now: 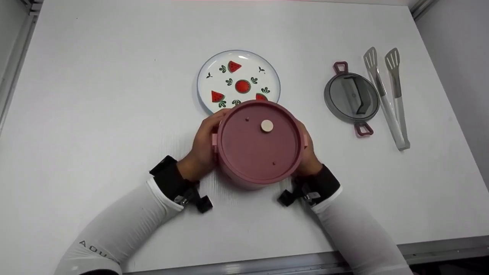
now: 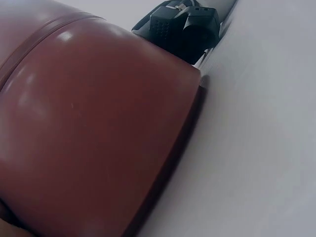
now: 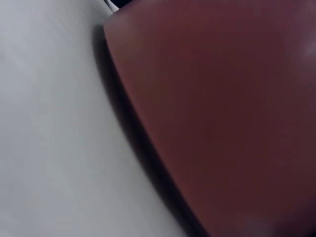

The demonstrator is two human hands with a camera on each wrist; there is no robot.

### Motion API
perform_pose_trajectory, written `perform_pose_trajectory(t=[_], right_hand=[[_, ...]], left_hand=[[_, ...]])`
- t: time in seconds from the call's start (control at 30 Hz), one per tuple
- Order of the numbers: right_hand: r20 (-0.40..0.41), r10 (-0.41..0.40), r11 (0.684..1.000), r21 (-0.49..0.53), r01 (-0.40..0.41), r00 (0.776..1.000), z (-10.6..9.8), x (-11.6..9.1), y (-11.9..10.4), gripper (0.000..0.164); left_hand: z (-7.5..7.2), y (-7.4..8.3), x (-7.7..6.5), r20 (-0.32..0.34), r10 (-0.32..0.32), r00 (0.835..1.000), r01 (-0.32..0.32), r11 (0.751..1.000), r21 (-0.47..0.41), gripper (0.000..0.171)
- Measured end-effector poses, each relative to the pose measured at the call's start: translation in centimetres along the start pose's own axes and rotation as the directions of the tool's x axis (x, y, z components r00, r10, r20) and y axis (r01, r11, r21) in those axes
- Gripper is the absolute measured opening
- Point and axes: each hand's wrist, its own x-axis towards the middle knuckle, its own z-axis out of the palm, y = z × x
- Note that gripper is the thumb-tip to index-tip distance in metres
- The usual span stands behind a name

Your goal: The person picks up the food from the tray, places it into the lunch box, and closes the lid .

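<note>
A round dusty-red lidded food container [image 1: 261,145] with a cream button on its lid and pink side clips stands between both hands, close to the white table. My left hand [image 1: 204,143] grips its left side, fingers wrapped toward the far side. On the opposite side my right hand [image 1: 308,151] holds the wall, largely hidden behind the container. Its smooth red wall [image 2: 98,123] fills much of the left wrist view, a dark shadow line along the base. The right wrist view likewise shows mostly the wall [image 3: 222,108] above the white surface.
Just beyond the container lies a white plate [image 1: 238,72] with watermelon pictures, its near edge overlapped by the lid. To the right are a small pan-like toy pot [image 1: 351,97] with a glass lid and red handles, and metal tongs [image 1: 395,114] with slotted ends.
</note>
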Motion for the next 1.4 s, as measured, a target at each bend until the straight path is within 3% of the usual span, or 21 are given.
perform_pose_trajectory(t=[0.13, 0.2, 0.27, 0.33, 0.37, 0.4, 0.43, 0.5, 0.63, 0.67, 0.73, 0.8, 1.03, 1.1, 1.17, 1.27, 1.4], right_hand=[[-0.014, 0.001, 0.993, -0.122, -0.003, 1.0, 0.2, 1.1, -0.6, 0.049], [-0.097, 0.104, 0.986, -0.122, -0.115, 0.99, 0.2, 1.7, -1.4, 0.04], [-0.217, 0.217, 0.963, -0.114, -0.246, 0.952, -0.3, 2.3, -2.3, 0.031], [-0.35, 0.306, 0.928, -0.098, -0.359, 0.885, -1.6, 3.0, -3.1, 0.025], [-0.409, 0.33, 0.909, -0.108, -0.404, 0.851, -2.6, 3.5, -3.7, 0.023], [-0.453, 0.325, 0.881, -0.174, -0.439, 0.831, -3.8, 3.9, -4.2, 0.021], [-0.48, 0.297, 0.84, -0.279, -0.465, 0.825, -5.2, 4.4, -4.6, 0.021], [-0.517, 0.248, 0.707, -0.481, -0.518, 0.819, -8.1, 5.3, -5.6, 0.026], [-0.509, 0.192, 0.325, -0.774, -0.544, 0.839, -13.5, 6.1, -6.8, 0.043], [-0.506, 0.204, 0.258, -0.798, -0.545, 0.838, -14.6, 6.1, -7.0, 0.047], [-0.503, 0.228, 0.175, -0.821, -0.543, 0.834, -16.3, 6.1, -7.3, 0.054], [-0.509, 0.263, 0.138, -0.821, -0.554, 0.82, -17.4, 6.0, -7.5, 0.06], [-0.461, 0.36, 0.116, -0.84, -0.529, 0.811, -17.6, 6.0, -6.6, 0.067], [-0.442, 0.381, 0.122, -0.847, -0.518, 0.812, -17.3, 6.3, -6.4, 0.064], [-0.422, 0.363, 0.151, -0.853, -0.499, 0.831, -17.1, 6.6, -6.4, 0.057], [-0.389, 0.266, 0.238, -0.86, -0.451, 0.882, -16.1, 7.0, -6.8, 0.046], [-0.345, 0.058, 0.423, -0.842, -0.336, 0.937, -12.6, 7.6, -8.5, 0.036]], left_hand=[[-0.2, -0.1, 0.0, -0.014, 0.025, 1.0, -0.026, 1.0, -0.014, 0.048], [-0.3, -0.4, 0.0, -0.029, 0.039, 0.999, -0.039, 0.999, -0.006, 0.05], [-0.4, -0.6, 0.1, -0.04, 0.047, 0.998, -0.047, 0.999, -0.001, 0.051], [-0.4, -0.8, 0.2, -0.05, 0.05, 0.998, -0.049, 0.999, 0.009, 0.054], [-0.4, -0.9, 0.2, -0.055, 0.05, 0.997, -0.049, 0.999, 0.017, 0.055], [-0.4, -0.9, 0.3, -0.059, 0.051, 0.997, -0.049, 0.999, 0.023, 0.056], [-0.4, -0.9, 0.3, -0.06, 0.05, 0.997, -0.049, 0.999, 0.022, 0.057], [-0.3, -0.9, 0.3, -0.063, 0.05, 0.997, -0.049, 0.999, 0.018, 0.058], [-0.2, -0.9, 0.1, -0.075, 0.032, 0.997, -0.034, 0.999, -0.026, 0.057], [-0.2, -0.8, 0.1, -0.081, 0.029, 0.996, -0.031, 0.999, -0.035, 0.057], [-0.1, -0.7, 0.1, -0.097, 0.021, 0.995, -0.026, 0.999, -0.044, 0.056], [0.0, -0.6, 0.2, -0.104, 0.02, 0.994, -0.025, 0.999, -0.04, 0.057], [0.1, -0.4, 0.4, -0.102, 0.012, 0.995, -0.014, 1.0, -0.012, 0.057], [0.0, -0.4, 0.4, -0.102, 0.018, 0.995, -0.018, 1.0, 0.005, 0.058], [0.0, -0.3, 0.5, -0.098, 0.027, 0.995, -0.026, 1.0, 0.017, 0.058], [0.0, -0.3, 0.6, -0.084, 0.034, 0.996, -0.032, 0.999, 0.024, 0.058], [0.0, -0.2, 0.5, -0.092, 0.027, 0.995, -0.024, 0.999, 0.034, 0.057]])
